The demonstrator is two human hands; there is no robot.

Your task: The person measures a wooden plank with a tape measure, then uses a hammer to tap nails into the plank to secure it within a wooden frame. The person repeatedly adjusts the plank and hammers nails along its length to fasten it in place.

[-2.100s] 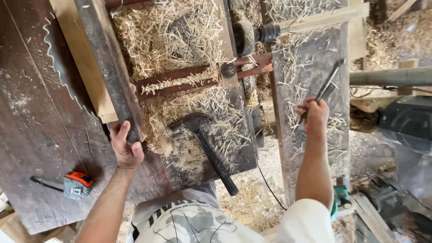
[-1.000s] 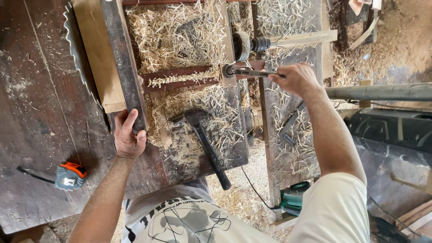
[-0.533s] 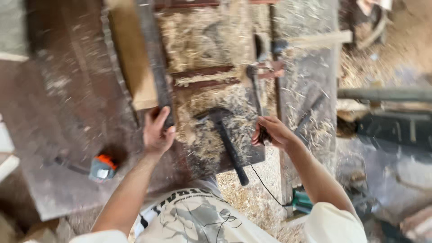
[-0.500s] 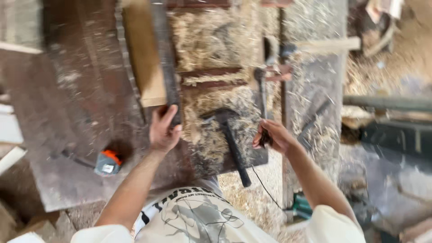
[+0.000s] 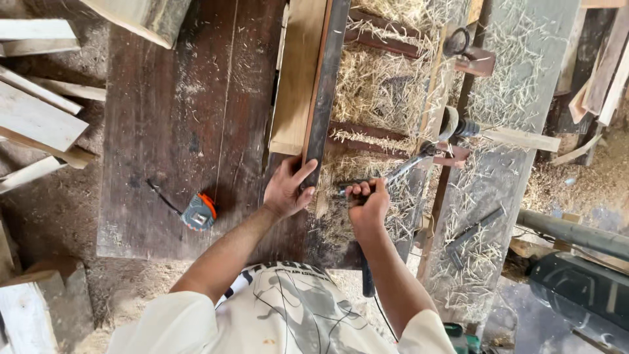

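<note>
My left hand grips the near end of a long dark metal fence bar that lies beside a pale wooden board on the dark saw table. My right hand is closed around the handle of a metal wrench, whose head reaches a bolt on a reddish bracket. A hammer lies under my right forearm; only its dark handle shows. Wood shavings cover the frame between the bars.
An orange and grey tape measure lies on the table left of my left arm. Another wrench rests on the grey plank at right. Offcut planks are stacked at far left. A grey pipe runs at right.
The view has shifted right and closer. My right hand, which picked up the wrench from the right plank earlier, has now set it on the bracket bolt. The left hand stays on the bar.
</note>
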